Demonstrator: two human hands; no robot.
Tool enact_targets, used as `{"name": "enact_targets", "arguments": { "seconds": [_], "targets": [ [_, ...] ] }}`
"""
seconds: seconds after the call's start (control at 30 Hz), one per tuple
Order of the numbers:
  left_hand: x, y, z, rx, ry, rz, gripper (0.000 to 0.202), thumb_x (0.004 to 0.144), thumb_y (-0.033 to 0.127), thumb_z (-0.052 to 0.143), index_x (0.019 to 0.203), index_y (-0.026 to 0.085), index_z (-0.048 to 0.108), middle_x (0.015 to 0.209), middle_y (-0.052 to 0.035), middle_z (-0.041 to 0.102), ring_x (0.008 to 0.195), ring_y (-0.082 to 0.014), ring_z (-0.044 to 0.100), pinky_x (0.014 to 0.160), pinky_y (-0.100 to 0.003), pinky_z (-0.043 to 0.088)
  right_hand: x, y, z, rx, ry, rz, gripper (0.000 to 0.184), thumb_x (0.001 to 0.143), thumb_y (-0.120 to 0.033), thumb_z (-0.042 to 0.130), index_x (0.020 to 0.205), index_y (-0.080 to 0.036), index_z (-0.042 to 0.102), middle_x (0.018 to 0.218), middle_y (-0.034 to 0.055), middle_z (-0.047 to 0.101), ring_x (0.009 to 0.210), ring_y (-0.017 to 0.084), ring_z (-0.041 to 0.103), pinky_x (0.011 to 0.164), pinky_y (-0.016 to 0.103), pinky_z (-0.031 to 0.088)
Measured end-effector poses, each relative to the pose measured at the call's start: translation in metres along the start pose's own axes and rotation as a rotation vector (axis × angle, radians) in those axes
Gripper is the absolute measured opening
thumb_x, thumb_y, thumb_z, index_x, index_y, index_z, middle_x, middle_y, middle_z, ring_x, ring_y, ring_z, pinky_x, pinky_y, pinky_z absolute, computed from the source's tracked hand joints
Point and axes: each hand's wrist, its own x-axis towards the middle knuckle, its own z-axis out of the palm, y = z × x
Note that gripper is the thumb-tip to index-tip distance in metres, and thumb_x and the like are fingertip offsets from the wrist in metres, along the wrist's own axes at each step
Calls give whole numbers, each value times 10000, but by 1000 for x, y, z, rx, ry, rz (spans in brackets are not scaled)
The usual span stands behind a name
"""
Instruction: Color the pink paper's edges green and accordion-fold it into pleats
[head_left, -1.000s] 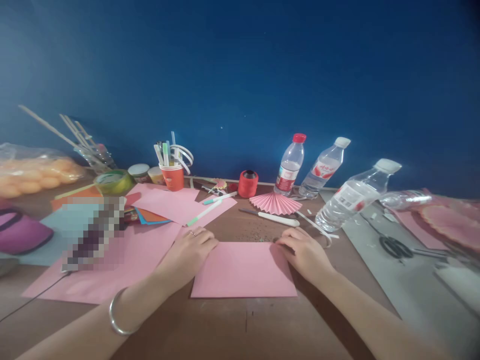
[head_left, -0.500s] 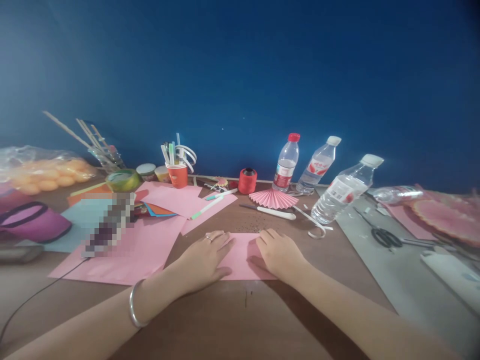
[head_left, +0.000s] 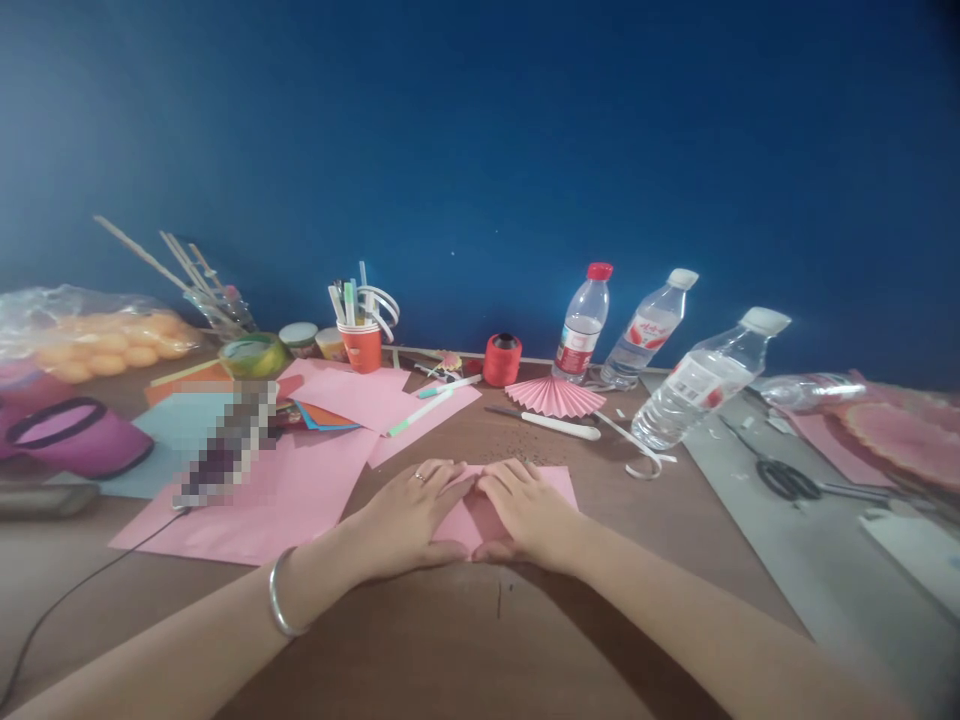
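Note:
A pink sheet of paper [head_left: 561,486] lies on the brown table [head_left: 480,640] right in front of me, mostly hidden under both hands. My left hand [head_left: 409,515], with a ring and a silver bangle, lies flat on its left half. My right hand [head_left: 525,510] lies flat on its right half. The fingertips of the two hands meet over the middle of the sheet, and the fingers are stretched out.
More pink sheets [head_left: 285,490] lie to the left. Behind stand an orange cup of pens [head_left: 364,345], a red spool [head_left: 502,360], a folded pink fan [head_left: 555,396], a white-handled knife [head_left: 551,425] and three water bottles [head_left: 581,325]. Scissors [head_left: 787,480] rest on a grey mat at right.
Both hands have slid inward along the pink sheet from its outer ends until their fingertips meet in the middle. The sheet looks shorter front to back than one second ago.

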Motion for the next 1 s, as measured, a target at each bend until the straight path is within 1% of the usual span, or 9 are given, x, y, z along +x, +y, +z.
{"name": "enact_targets", "arguments": {
  "seconds": [0.1,0.2,0.33,0.47,0.6,0.73,0.83,0.9,1.0],
  "targets": [
    [1,-4,-5,-21,-64,16,828,785,597,545,1440,245,181,1368,-114,401,1240,-308,364,996,-437,332,0,3,-8,-28,-65,11,690,674,-690,600,1079,-135,544,1105,147,562,1001,304,480,885,453,377],
    [5,-8,-13,-29,-134,35,853,737,572,618,1426,254,227,1356,-114,408,1221,-310,383,986,-429,341,-2,5,-18,-58,-110,16,715,605,-642,695,1089,-140,538,1123,147,549,1040,312,469,896,452,369],
    [12,-16,-26,-70,-260,45,864,707,534,657,1420,252,259,1389,-125,381,1252,-319,356,1001,-430,328,-12,12,-27,-38,-121,59,704,597,-601,720,1120,-171,525,1186,137,516,1088,311,443,921,459,352],
    [16,-25,-36,-125,-394,55,919,677,486,676,1441,269,215,1457,-121,305,1314,-326,290,1031,-437,300,-30,24,-31,-23,-109,94,782,531,-552,784,1160,-180,504,1219,134,484,1108,311,429,940,453,345],
    [16,-34,-36,-169,-394,106,978,617,462,723,1438,237,241,1470,-130,304,1324,-329,286,1049,-437,288,-47,36,-35,-8,-107,138,801,530,-536,789,1191,-197,489,1224,136,474,1128,322,420,945,462,335],
    [14,-41,-37,-211,-399,151,1035,573,427,766,1440,244,231,1491,-115,278,1347,-321,253,1063,-437,276,-61,45,-41,19,-128,199,790,535,-525,789,1192,-211,484,1246,128,455,1142,318,410,959,465,320],
    [14,-39,-43,-211,-447,145,1063,542,360,801,1437,256,237,1491,-97,288,1356,-310,239,1062,-423,284,-68,51,-45,20,-138,226,799,521,-519,797,1187,-202,488,1249,125,448,1151,318,396,969,463,309],
    [16,-37,-48,-203,-444,143,1055,527,336,807,1428,261,263,1471,-87,334,1345,-303,264,1049,-410,304,-70,54,-47,18,-145,235,815,522,-527,790,1203,-198,485,1249,128,445,1159,323,385,972,466,304],
    [21,-34,-50,-155,-428,138,1079,477,374,816,1415,250,300,1443,-98,379,1316,-315,316,1037,-415,315,-67,56,-49,20,-180,220,832,541,-549,762,1244,-210,476,1263,128,438,1182,334,363,980,480,289]
  ]
}}
